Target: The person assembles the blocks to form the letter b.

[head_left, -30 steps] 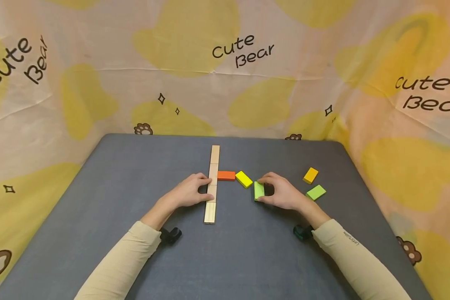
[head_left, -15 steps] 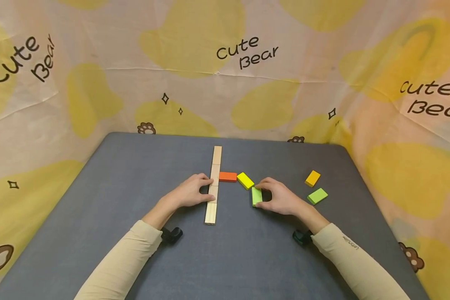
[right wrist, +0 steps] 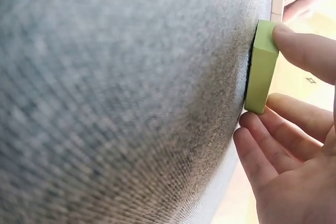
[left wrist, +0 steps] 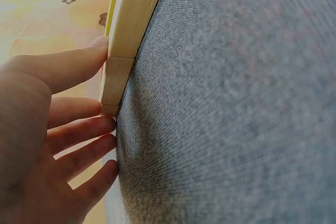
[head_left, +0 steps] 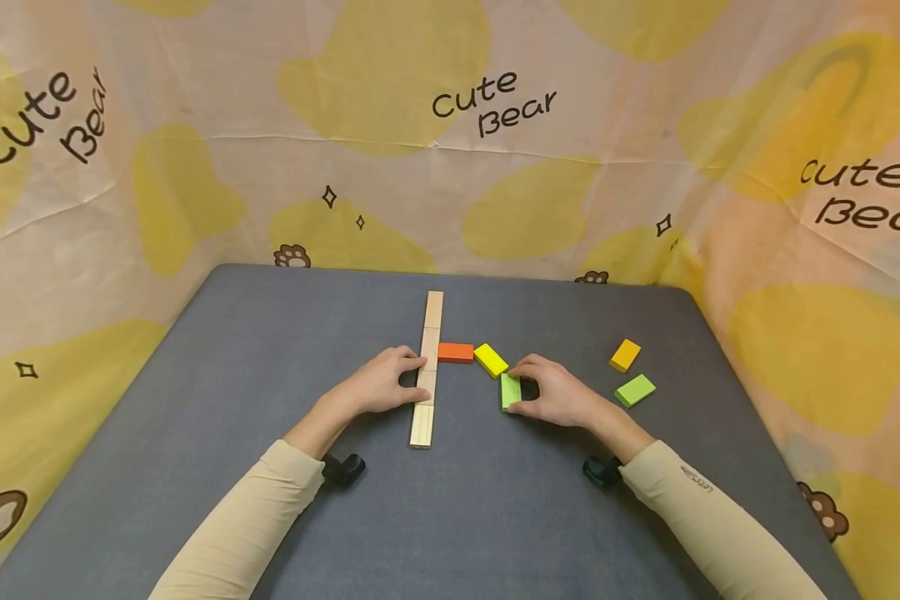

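Observation:
Several plain wooden blocks (head_left: 422,427) lie end to end in a straight row. My left hand (head_left: 378,382) rests its thumb and index finger on the middle of that row, its other fingers loosely extended in the left wrist view. My right hand (head_left: 562,392) holds a light green block (right wrist: 261,72) by its two ends, between thumb and fingertips, flat on the table. The far end of this block is at the near corner of a yellow block (head_left: 491,360); whether they touch I cannot tell. An orange-red block (head_left: 456,353) joins the row's right side and reaches the yellow block.
An orange-yellow block (head_left: 626,356) and a second light green block (head_left: 635,391) lie apart on the right of the grey table (head_left: 450,525). Patterned cloth (head_left: 390,108) encloses the table at the back and sides.
My right hand has slid the light green block left and slightly nearer to me, bringing its far end to the yellow block. The left hand stays on the wooden row.

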{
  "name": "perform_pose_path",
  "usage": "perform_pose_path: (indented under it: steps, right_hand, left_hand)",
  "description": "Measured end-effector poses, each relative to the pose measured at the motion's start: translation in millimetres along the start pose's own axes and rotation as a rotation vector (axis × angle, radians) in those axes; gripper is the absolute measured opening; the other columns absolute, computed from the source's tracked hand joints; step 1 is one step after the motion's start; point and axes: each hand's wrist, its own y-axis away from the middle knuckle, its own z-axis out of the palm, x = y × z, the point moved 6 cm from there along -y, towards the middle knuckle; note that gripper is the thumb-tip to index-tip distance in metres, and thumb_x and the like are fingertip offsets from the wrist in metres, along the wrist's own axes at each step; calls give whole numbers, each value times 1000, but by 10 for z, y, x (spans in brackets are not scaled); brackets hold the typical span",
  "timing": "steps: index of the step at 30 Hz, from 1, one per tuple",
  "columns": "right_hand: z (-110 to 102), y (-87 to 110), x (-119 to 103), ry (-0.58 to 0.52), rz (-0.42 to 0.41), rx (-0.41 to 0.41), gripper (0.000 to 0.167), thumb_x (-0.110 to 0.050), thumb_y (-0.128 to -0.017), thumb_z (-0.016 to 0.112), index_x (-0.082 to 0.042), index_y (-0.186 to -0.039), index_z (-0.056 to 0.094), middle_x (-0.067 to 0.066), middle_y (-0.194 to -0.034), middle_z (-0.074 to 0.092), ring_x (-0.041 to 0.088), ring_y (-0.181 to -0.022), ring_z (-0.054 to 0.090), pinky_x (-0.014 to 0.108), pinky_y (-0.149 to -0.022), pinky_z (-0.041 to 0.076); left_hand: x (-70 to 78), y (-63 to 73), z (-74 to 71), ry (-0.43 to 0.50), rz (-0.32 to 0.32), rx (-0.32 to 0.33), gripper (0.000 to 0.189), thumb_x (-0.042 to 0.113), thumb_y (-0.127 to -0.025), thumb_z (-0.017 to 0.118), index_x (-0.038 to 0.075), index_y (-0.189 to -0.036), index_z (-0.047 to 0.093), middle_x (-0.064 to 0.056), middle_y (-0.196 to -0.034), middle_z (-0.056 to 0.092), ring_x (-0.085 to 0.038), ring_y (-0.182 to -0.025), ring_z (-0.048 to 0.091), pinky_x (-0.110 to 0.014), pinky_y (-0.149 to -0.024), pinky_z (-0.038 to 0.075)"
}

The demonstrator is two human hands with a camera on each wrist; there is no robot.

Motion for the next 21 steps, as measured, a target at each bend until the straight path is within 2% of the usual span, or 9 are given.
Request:
perform_pose_path:
  steps: [21]
  right_hand:
    - [-79,45,-23,-4,10,-3,57,-35,-87,82,-5,-133,66,7,-126,62,25,-115,59,45,-99,49]
  left_hand:
    - [4,8,-5,8,-2,-10,71,40,-92,75,3,-148,52,-13,-136,56,-31,-124,52,-48,-104,43]
